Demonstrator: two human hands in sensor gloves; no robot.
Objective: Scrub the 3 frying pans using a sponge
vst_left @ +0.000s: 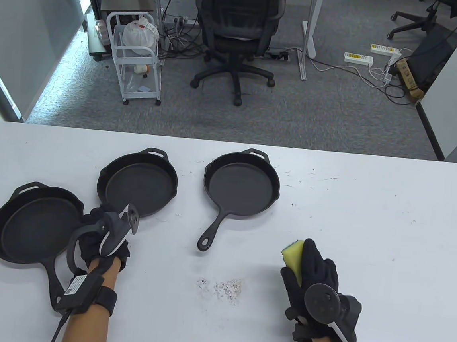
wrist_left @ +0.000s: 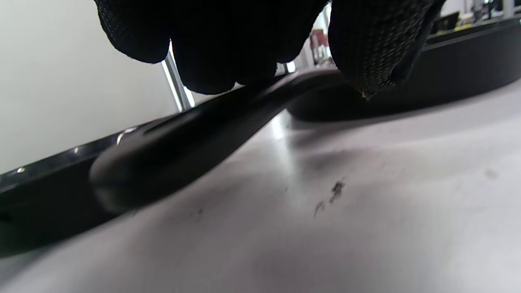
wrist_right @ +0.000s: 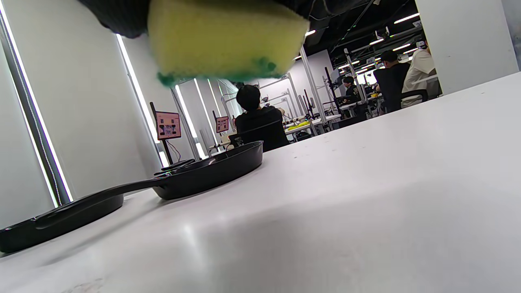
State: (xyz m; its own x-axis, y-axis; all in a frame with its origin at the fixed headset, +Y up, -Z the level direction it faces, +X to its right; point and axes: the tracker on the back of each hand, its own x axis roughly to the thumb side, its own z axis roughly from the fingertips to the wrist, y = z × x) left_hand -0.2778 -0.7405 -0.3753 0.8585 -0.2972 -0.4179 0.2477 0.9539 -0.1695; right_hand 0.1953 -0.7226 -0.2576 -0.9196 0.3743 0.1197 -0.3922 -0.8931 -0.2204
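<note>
Three black cast-iron pans lie on the white table (vst_left: 367,231): the left pan (vst_left: 36,226), the middle pan (vst_left: 137,183) and the right pan (vst_left: 241,182), whose handle (vst_left: 208,237) points toward me. My left hand (vst_left: 98,217) sits over the middle pan's handle (wrist_left: 171,150), fingertips (wrist_left: 215,77) and thumb closed on it. At the front right, my right hand (vst_left: 316,266) grips a yellow sponge (vst_left: 292,255) with a green scouring face, held just above the table. In the right wrist view the sponge (wrist_right: 228,38) hangs at the top and the right pan (wrist_right: 211,171) lies beyond it.
A patch of pale crumbs (vst_left: 224,287) lies on the table between my hands. Small dark specks dot the surface. Beyond the far edge stand an office chair (vst_left: 236,32) and a white wire cart (vst_left: 136,59). People sit at desks in the right wrist view's background.
</note>
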